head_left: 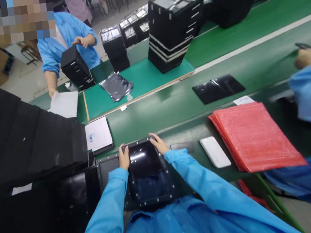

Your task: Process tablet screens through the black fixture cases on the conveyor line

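A black tray (pixel 167 190) with pale dots along its rim lies in front of me, with a glossy dark panel (pixel 145 163) inside it. My left hand (pixel 124 159) grips the tray's far left corner, thumb on top. At the far right corner, my right hand (pixel 159 144) holds the rim with its fingers curled over the edge. Part of another black tray (pixel 105 171) shows beneath and to the left. The undersides of both hands' grips are hidden.
Tall black stacks (pixel 27 132) rise at my left, near papers (pixel 98 134). To the right lie a white slab-like object (pixel 215 152) and red bubble-wrap bags (pixel 256 134). A dark sheet (pixel 218 88) rests on the green belt (pixel 155 112). Co-workers are opposite and at right.
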Demonstrator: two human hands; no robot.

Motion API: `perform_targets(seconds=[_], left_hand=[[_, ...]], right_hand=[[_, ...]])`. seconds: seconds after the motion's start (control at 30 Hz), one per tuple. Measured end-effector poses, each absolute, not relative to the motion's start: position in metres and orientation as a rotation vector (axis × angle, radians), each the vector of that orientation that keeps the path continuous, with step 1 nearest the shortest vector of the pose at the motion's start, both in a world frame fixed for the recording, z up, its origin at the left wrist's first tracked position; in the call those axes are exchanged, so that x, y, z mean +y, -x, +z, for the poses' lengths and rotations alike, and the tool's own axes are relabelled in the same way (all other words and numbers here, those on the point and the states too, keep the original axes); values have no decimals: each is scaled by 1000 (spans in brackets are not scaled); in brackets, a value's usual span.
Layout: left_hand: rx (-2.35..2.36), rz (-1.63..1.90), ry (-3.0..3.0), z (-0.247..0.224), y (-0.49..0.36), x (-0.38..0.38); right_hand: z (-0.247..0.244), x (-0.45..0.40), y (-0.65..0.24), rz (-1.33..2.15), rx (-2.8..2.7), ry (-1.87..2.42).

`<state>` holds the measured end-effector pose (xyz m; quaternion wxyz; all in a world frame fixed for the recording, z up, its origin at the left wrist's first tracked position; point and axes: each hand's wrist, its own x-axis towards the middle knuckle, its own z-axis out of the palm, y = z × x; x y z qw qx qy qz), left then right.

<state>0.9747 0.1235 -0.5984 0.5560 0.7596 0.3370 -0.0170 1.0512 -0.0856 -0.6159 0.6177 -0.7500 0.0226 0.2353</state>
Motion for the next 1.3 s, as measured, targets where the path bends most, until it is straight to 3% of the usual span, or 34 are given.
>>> perform_targets(seconds=[0.33, 0.6, 0.8, 0.97, 1.2, 1.3], left_hand=[[862, 3, -2170, -572, -963, 97], [-362, -406, -2396, -562, -797, 54], [-656, -249, -2362, -587, -804, 69], [-728, -208, -2329, -596, -811, 68], [-757, -262, -2148, -573, -822, 95], [-362, -220, -2073, -576, -817, 146]], right_hand=[[-618, -82, -1049, 451, -72, 1878], [-609, -80, -1046, 80, -405, 2238], [-603, -63, -1045, 155, -1069, 2232], [-607, -57, -1043, 333, -1168, 2295], [-581, -39, -1009, 239, -866, 2534], [-579, -57, -960, 80, -533, 2560]])
